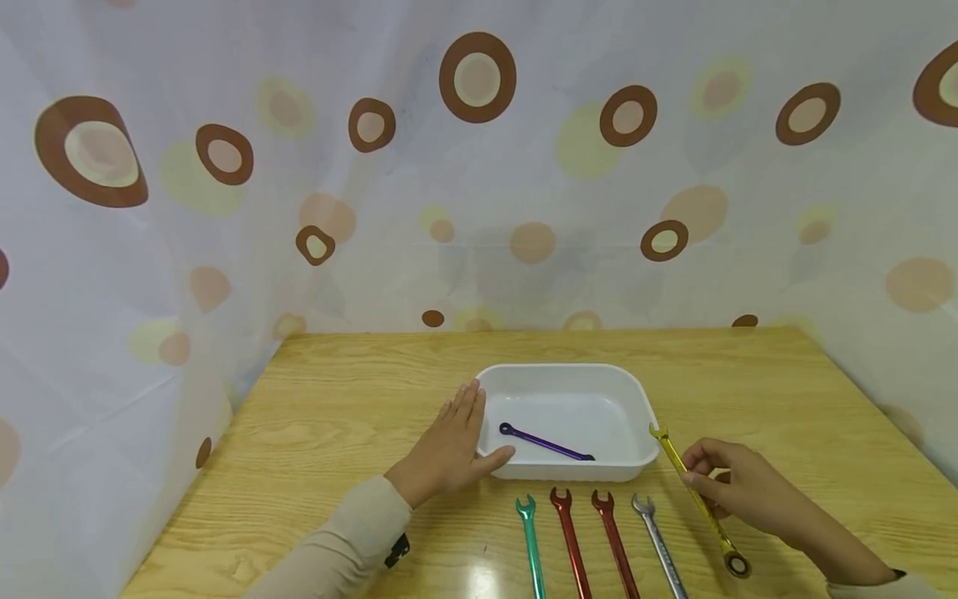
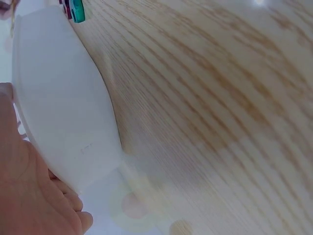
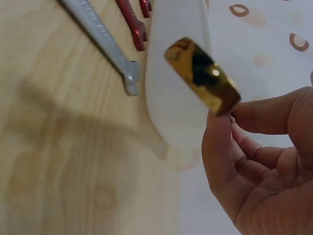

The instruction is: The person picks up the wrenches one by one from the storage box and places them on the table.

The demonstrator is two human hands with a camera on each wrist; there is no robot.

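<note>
My left hand [image 1: 449, 445] rests at the left end of a white rectangular tray [image 1: 569, 472], fingers straight along its side and thumb across the front rim corner. Inside the tray lies a purple combination wrench [image 1: 550, 443]. To the tray's right, my right hand [image 1: 748, 487] pinches a gold combination wrench [image 1: 707, 516] by its shaft between thumb and fingers. Its open end points toward the tray's right rim, and its ring end slants down toward me. The right wrist view shows one shiny gold end [image 3: 203, 76] close to the camera, hiding most of the shaft.
In front of the tray, a green wrench [image 1: 532, 541], a red wrench [image 1: 572, 541], another red wrench [image 1: 617, 545] and a silver wrench [image 1: 660, 545] lie side by side on the wooden table [image 1: 359, 374]. A patterned curtain [image 1: 404, 191] hangs behind and at both sides.
</note>
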